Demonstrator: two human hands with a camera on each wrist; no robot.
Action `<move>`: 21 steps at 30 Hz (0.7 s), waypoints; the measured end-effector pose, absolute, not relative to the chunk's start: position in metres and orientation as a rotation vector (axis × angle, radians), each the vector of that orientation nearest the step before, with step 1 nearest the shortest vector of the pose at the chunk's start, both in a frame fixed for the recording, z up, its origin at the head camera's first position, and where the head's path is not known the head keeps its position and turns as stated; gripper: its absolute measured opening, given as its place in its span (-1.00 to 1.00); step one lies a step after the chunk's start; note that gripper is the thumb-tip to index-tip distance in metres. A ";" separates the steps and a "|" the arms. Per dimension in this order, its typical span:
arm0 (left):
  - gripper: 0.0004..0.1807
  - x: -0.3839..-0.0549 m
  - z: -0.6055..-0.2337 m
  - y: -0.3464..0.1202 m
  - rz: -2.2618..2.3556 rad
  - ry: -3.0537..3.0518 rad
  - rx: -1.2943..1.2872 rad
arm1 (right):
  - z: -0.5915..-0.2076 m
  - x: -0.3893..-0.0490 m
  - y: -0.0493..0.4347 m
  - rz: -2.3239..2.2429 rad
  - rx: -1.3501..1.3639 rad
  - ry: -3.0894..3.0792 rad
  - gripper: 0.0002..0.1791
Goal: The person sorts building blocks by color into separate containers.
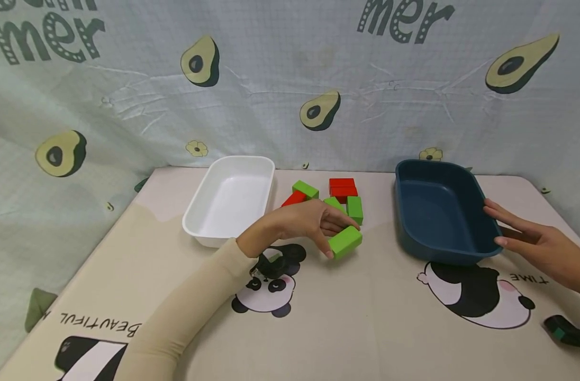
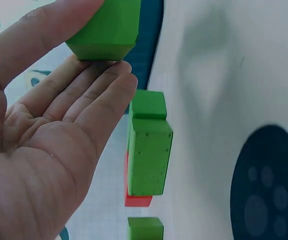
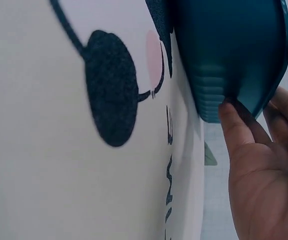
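Note:
My left hand (image 1: 314, 219) pinches a green block (image 1: 345, 242) between thumb and fingers, raised above the table at the middle. In the left wrist view the same green block (image 2: 108, 30) shows at the top, by the thumb. Behind this hand lie more green blocks (image 1: 354, 210) and red blocks (image 1: 343, 190), some partly hidden by it. On the right, my right hand (image 1: 533, 238) rests its fingertips against the outer side and rim of a dark blue bin (image 1: 442, 254). The right wrist view shows the thumb at the bin's wall (image 3: 224, 55), fingers fairly straight.
A white bin (image 1: 228, 238) stands at the back left of the table (image 1: 347, 328), which has a cloth printed with pandas. A hanging cloth (image 1: 261, 106) with avocados closes off the back. At the right edge lies a black object (image 1: 568, 332), partly cut off.

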State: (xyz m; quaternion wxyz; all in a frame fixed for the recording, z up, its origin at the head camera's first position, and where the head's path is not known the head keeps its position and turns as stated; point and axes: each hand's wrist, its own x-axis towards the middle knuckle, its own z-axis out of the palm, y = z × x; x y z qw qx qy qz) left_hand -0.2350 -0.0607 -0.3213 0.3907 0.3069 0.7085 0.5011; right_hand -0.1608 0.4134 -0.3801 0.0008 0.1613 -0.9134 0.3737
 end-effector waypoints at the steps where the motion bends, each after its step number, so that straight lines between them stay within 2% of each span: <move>1: -0.23 -0.235 -0.321 -0.059 1.276 1.790 0.782 | -0.380 -0.161 0.414 1.177 0.500 -2.872 -0.28; 21: -0.22 -0.232 -0.310 -0.043 1.325 1.768 0.841 | -0.373 -0.161 0.413 1.084 0.408 -2.971 -0.25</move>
